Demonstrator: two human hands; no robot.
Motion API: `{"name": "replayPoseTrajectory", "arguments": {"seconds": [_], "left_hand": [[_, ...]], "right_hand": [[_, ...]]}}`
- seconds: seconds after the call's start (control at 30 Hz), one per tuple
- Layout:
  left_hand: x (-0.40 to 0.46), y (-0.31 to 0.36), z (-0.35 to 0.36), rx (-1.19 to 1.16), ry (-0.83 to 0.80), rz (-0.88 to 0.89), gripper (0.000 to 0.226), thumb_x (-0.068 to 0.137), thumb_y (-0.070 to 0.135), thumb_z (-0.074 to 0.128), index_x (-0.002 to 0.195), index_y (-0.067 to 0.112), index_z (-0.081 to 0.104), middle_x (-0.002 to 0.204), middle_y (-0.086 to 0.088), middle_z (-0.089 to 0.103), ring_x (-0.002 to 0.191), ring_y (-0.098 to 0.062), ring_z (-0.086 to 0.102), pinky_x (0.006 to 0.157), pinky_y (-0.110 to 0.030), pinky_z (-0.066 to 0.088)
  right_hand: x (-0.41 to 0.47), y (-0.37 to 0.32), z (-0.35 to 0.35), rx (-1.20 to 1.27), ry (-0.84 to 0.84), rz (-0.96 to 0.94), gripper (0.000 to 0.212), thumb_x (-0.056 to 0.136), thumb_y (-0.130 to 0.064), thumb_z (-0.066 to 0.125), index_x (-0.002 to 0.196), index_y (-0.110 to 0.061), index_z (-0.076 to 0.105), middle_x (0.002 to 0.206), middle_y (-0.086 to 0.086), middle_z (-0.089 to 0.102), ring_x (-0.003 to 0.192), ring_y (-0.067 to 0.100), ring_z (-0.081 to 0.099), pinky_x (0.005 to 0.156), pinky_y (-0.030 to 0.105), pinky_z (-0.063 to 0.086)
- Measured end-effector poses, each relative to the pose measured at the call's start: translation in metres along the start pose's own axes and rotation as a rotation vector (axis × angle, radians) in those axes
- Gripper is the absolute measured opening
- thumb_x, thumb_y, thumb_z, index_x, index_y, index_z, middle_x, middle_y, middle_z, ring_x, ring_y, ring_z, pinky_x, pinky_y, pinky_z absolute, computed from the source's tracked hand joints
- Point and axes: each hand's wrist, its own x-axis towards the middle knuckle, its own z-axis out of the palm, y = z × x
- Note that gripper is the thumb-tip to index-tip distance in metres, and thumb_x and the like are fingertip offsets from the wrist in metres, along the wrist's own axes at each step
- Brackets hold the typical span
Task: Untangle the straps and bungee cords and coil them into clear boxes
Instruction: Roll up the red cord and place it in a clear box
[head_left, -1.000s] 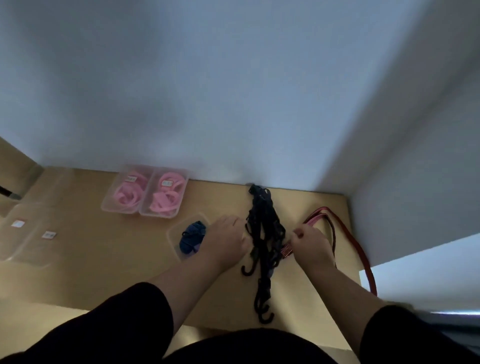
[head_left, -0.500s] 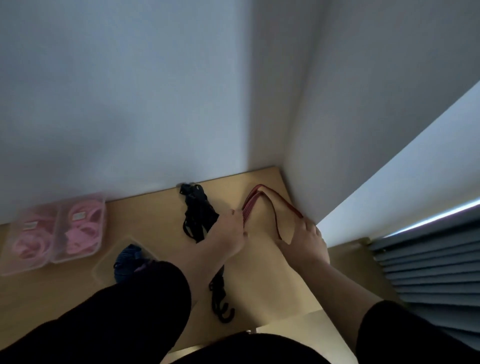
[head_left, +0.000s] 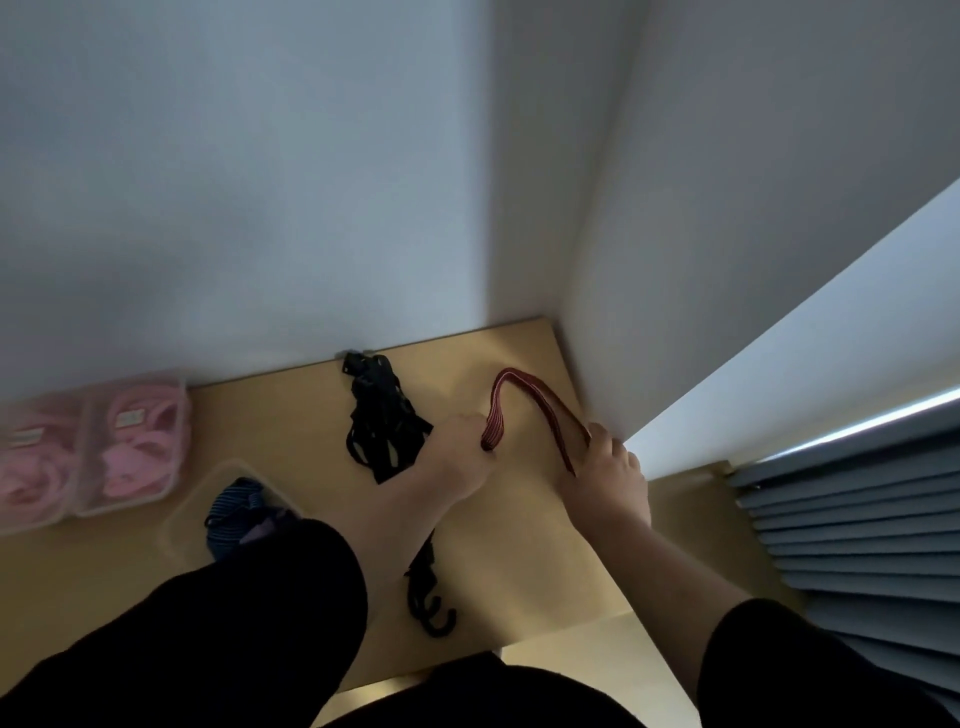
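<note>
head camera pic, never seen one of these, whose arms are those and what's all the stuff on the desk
There is no machine here. A person wears a wide-angle camera on the head, so you look down along their own two arms at a wooden desk in a corner.

The left hand grips one end of a red strap; the right hand holds its other end, so it arches between them.

A tangle of black bungee cords lies left of the strap, with hooks nearer the person.

Further left, two clear boxes hold pink coils, and another clear box holds a dark blue strap.
</note>
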Motion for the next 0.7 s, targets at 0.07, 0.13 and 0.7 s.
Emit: {"name": "replayPoseTrajectory", "arguments": {"seconds": [0.07, 0.13, 0.7], "left_hand": [[-0.01, 0.001, -0.009, -0.1, 0.009, 0.063, 0.006, 0.093, 0.013, 0.06, 0.097, 0.011, 0.064, 0.084, -0.005, 0.065, 0.074, -0.017, 0.063, 0.059, -0.024, 0.049], [-0.021, 0.002, -0.021, -0.195, 0.0, 0.107, 0.004, 0.094, 0.018, 0.062, 0.098, 0.019, 0.064, 0.08, 0.004, 0.064, 0.067, -0.004, 0.061, 0.053, -0.011, 0.041], [-0.133, 0.005, -0.131, -0.683, 0.14, 0.394, 0.007, 0.093, 0.002, 0.065, 0.1, 0.004, 0.067, 0.098, -0.011, 0.074, 0.093, -0.018, 0.069, 0.09, -0.034, 0.055]], "right_hand": [[0.002, -0.002, -0.004, -0.052, 0.007, 0.012, 0.06, 0.088, -0.021, 0.054, 0.144, -0.018, 0.034, 0.132, 0.007, 0.055, 0.118, 0.03, 0.049, 0.096, 0.042, 0.041], [0.002, -0.007, -0.007, -0.055, 0.004, 0.012, 0.052, 0.088, -0.02, 0.051, 0.139, -0.018, 0.039, 0.127, 0.006, 0.059, 0.115, 0.029, 0.052, 0.091, 0.041, 0.039], [-0.058, -0.102, -0.009, 0.287, -0.001, -0.138, 0.012, 0.097, -0.023, 0.047, 0.098, -0.021, 0.059, 0.085, 0.001, 0.064, 0.076, 0.017, 0.058, 0.057, 0.029, 0.039]]}}
